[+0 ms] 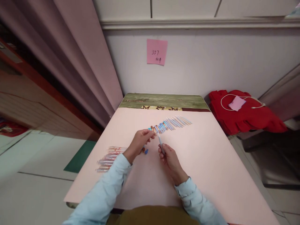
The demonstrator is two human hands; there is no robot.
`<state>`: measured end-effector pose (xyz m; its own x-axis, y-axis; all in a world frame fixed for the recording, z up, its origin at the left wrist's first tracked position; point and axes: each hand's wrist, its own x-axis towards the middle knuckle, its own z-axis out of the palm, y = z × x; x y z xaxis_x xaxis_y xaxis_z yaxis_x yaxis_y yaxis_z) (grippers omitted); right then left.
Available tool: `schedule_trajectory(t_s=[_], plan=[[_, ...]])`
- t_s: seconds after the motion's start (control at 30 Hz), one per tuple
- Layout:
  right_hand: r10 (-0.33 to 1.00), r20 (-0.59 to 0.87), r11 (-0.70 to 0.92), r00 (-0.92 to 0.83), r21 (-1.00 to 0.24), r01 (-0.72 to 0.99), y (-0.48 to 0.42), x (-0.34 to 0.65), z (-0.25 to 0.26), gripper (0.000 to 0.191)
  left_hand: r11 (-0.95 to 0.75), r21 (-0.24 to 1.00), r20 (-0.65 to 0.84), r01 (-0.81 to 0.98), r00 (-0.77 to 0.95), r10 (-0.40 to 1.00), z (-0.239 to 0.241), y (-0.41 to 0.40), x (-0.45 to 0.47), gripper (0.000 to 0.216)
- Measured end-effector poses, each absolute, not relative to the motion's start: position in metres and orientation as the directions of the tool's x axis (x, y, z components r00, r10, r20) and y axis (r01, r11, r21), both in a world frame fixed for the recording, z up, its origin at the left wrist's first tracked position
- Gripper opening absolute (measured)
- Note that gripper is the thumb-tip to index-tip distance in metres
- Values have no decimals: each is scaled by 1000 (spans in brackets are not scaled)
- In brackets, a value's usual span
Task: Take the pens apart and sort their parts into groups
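Note:
My right hand [170, 158] is closed round the lower end of a slim pale-blue pen barrel [160, 141], which points up and away from me. Just left of the barrel's upper end, my left hand [142, 140] has its thumb and fingers pinched together; whatever is between them is too small to make out. Beyond both hands lies a slanting row of short blue and brown pen parts [161, 127]. Thin pale pen pieces [179, 121] continue that row to the right. A few small blue and brown pieces [146, 151] lie beneath my left hand.
Several patterned pen barrels [109, 161] lie on the left of the pale-covered table [201, 175], partly behind my left forearm. A pink note [157, 52] is stuck to the wall. Red cloth [248, 115] with a white cable lies past the right edge.

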<state>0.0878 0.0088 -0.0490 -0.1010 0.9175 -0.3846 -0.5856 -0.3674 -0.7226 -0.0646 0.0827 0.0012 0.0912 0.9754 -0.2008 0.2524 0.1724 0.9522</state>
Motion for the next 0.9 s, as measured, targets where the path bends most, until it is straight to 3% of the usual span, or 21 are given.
schedule_trajectory(t_s=[0.07,0.17,0.37,0.5,0.57,0.63,0.73,0.83,0.9], plan=[[921,-365,-375,-134,-743,-554,8,87,-47,38,261,965,-262,29,189,946,-3,66,-58,33],[922,-336,-385,-190,-765,-517,8,86,-44,40,324,936,-299,-135,177,938,-9,52,-50,31],[914,-344,-405,-214,-793,-455,5,84,-50,40,325,901,-342,-288,-12,939,-5,55,-53,31],[904,-362,-424,-227,-826,-372,6,102,-58,37,140,905,-259,-402,-261,930,5,68,-72,32],[933,-343,-361,-113,-878,-314,19,127,-58,37,54,902,-210,-428,-328,921,8,73,-81,32],[952,-272,-240,139,-947,-211,44,164,-53,40,71,907,-216,-416,-313,925,7,74,-85,31],[899,-38,-90,435,-991,99,91,221,-35,45,158,915,-262,-370,-252,932,2,70,-79,30],[877,-6,-81,481,-987,136,121,239,-13,44,195,917,-277,-349,-204,939,-2,67,-65,30],[914,-13,-45,405,-996,71,118,221,-4,42,199,917,-263,-345,-149,953,-1,69,-56,32]])
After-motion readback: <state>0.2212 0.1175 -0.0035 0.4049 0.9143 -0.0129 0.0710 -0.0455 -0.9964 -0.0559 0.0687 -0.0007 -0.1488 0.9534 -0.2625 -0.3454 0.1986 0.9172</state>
